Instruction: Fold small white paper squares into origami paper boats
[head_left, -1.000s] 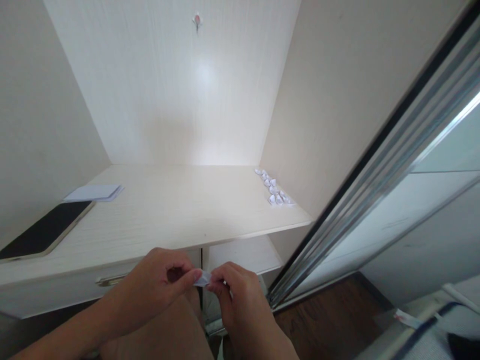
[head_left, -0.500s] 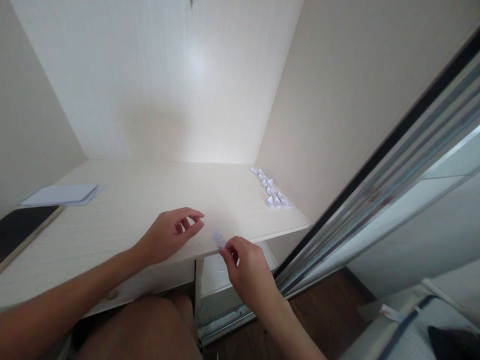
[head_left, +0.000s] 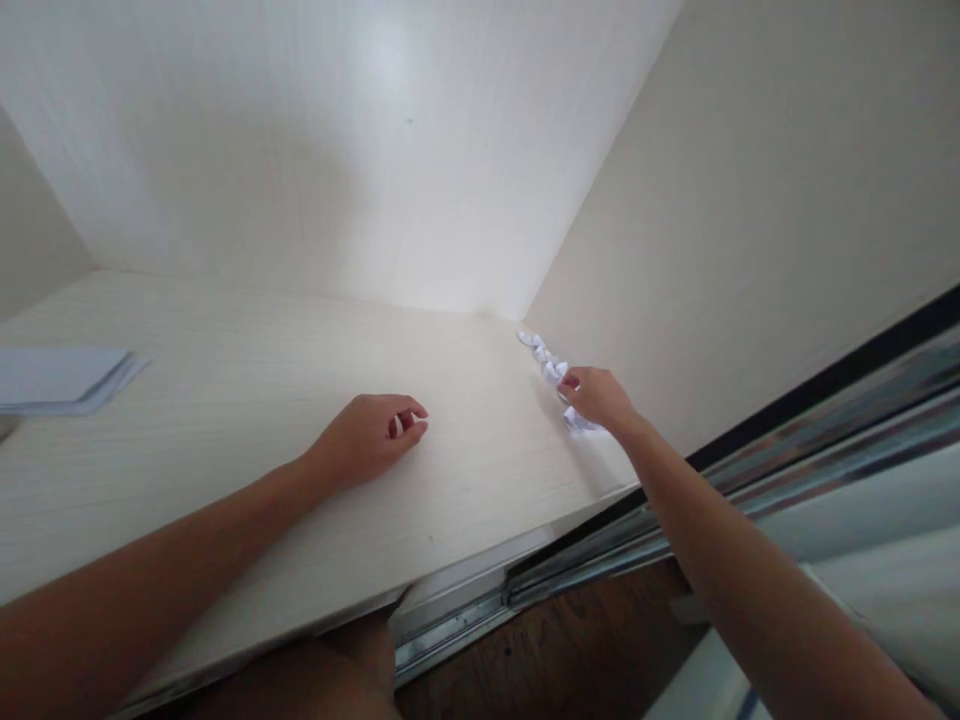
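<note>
Several small white folded paper pieces (head_left: 541, 352) lie in a row along the foot of the right side panel. My right hand (head_left: 596, 395) is over the near half of this row, thumb and fingers pinched on a folded paper piece; the hand hides part of it and its neighbours. More folded pieces show just below the hand, at the near end of the row. Over the middle of the white desktop (head_left: 480, 480) my left hand (head_left: 371, 438) is loosely curled, a gap between thumb and fingertips and nothing in it.
A stack of white paper sheets (head_left: 60, 378) lies at the far left. White panels enclose the desktop at the back and right. A metal sliding-door track (head_left: 465, 625) runs by the right side, above a brown wooden floor (head_left: 555, 650).
My right hand has moved from the desk's front edge to the row at the right, carrying a small paper piece. The view has swung right; my left hand keeps a similar curled pose.
</note>
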